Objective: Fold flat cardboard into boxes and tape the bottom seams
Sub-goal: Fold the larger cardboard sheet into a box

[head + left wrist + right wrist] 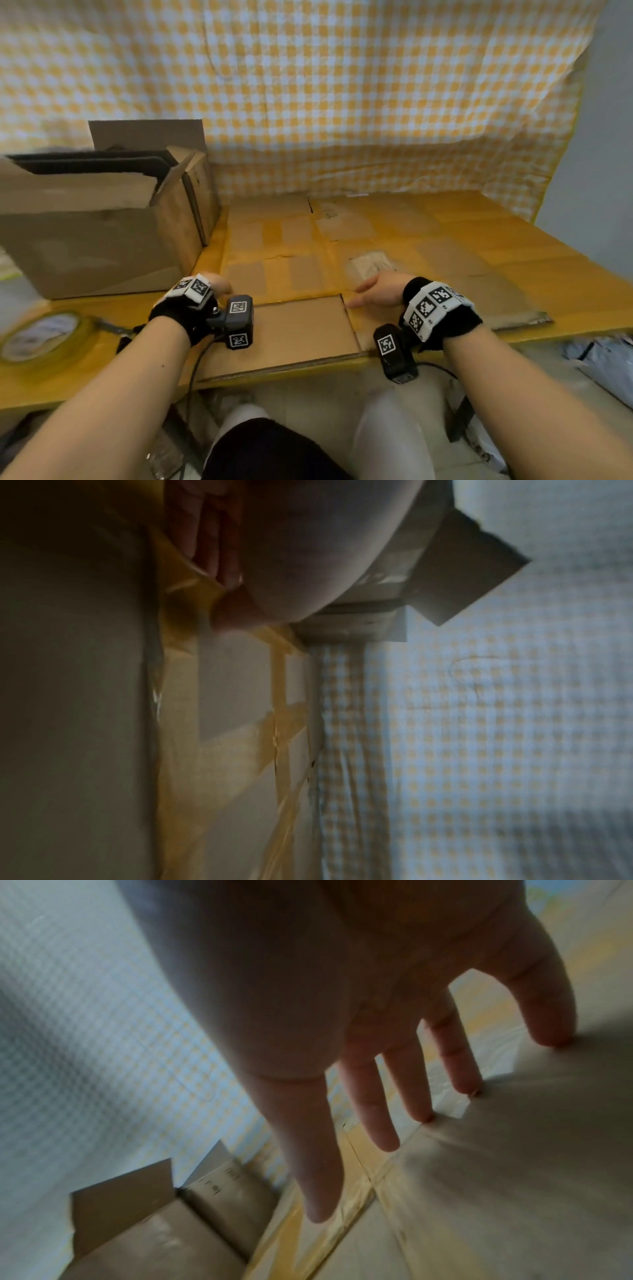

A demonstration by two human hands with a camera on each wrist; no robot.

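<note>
A flat brown cardboard sheet (pixel 294 332) lies at the table's front edge between my hands; it fills the dim left side of the left wrist view (pixel 68 696). My left hand (pixel 217 286) sits at the sheet's far left corner. Its fingers (pixel 212 539) are curled into the palm and the thumb tip touches the taped tabletop; I see nothing held in them. My right hand (pixel 375 291) is at the sheet's far right corner, its fingers (pixel 407 1085) straight and spread, tips touching cardboard there. A yellow tape roll (pixel 41 339) lies at the front left.
A large open cardboard box (pixel 102 240) stands at the back left, its flaps up. The tabletop (pixel 445 233) is covered in cardboard crossed with yellow tape. A yellow checked cloth (pixel 342 85) hangs behind. My knees are below the table edge.
</note>
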